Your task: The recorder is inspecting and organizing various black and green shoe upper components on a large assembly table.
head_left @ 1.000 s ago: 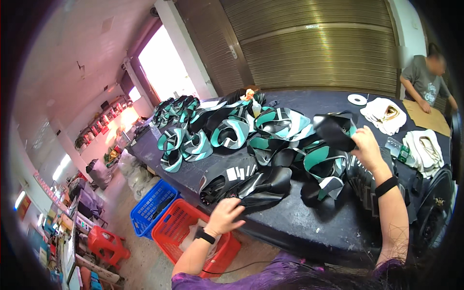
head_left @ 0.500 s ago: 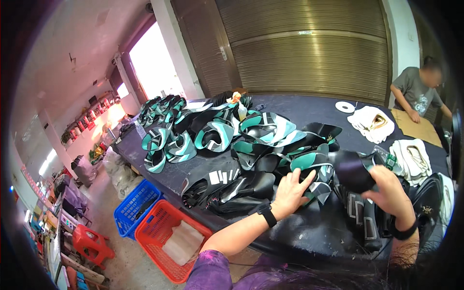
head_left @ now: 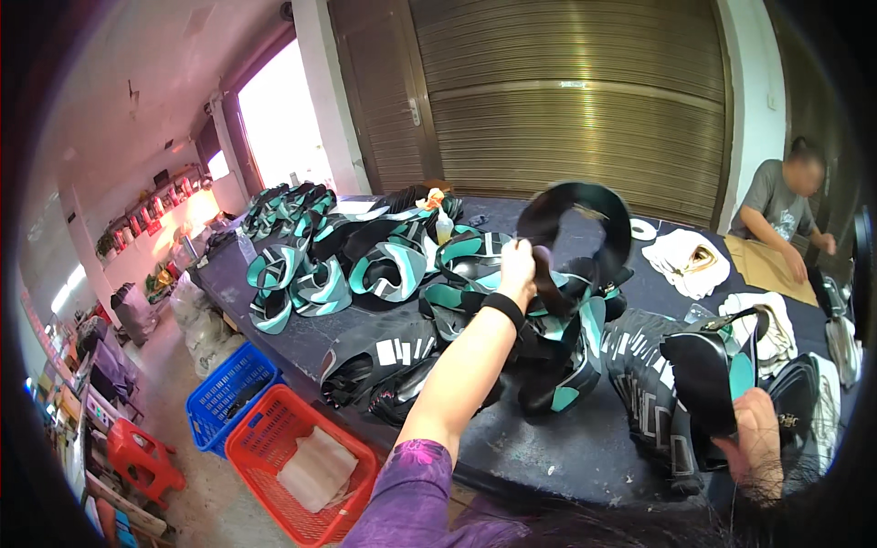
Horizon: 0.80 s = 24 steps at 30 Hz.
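With fingers closed on its edge, my left hand (head_left: 518, 272) lifts a black, curved shoe upper (head_left: 618, 230) above the pile in the middle of the table. More teal, grey and black shoe uppers (head_left: 391, 272) hang or lie just below it. On the right, my right hand (head_left: 758, 429) grips a black upper with a teal lining (head_left: 699, 379); its fingers are partly hidden. Beside this piece stands a row of stacked black pieces (head_left: 637, 361) with pale grey outlines. Another dark stack with white labels (head_left: 402, 351) lies left of my left forearm.
Folded white pieces (head_left: 690, 263), a roll of white tape (head_left: 643, 229) and a glue bottle (head_left: 444, 226) are on the dark table (head_left: 539, 457). A co-worker (head_left: 786, 205) handles brown cardboard (head_left: 770, 267) at the far right. Red (head_left: 265, 498) and blue (head_left: 208, 425) baskets stand at the left.
My left hand has moved up and away, raising a black upper off the pile. My right hand has come down and nearer with a black and teal upper. The view has shifted slightly.
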Each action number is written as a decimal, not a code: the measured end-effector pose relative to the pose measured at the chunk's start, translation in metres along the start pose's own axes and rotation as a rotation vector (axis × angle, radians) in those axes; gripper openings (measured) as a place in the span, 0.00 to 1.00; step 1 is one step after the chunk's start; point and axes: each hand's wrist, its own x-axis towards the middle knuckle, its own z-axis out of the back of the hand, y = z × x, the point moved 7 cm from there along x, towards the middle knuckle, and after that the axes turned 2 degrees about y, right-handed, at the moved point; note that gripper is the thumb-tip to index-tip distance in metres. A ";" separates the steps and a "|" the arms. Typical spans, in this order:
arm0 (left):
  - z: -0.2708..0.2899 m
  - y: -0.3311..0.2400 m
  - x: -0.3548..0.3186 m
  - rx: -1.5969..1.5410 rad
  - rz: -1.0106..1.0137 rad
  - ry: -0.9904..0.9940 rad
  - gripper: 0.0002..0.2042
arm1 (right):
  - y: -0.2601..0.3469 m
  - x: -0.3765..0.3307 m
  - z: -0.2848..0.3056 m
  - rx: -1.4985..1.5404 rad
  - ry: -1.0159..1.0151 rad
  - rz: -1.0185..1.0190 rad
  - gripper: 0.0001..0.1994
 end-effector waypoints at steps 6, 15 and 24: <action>0.084 0.035 -0.008 0.640 0.305 -0.257 0.31 | 0.016 -0.011 -0.027 0.014 0.070 0.174 0.21; 0.083 -0.098 -0.162 1.531 -0.592 0.590 0.19 | 0.042 -0.020 -0.100 0.133 0.211 0.206 0.20; 0.176 -0.052 -0.248 2.130 -0.509 0.755 0.27 | 0.046 -0.042 -0.162 0.240 0.345 0.087 0.18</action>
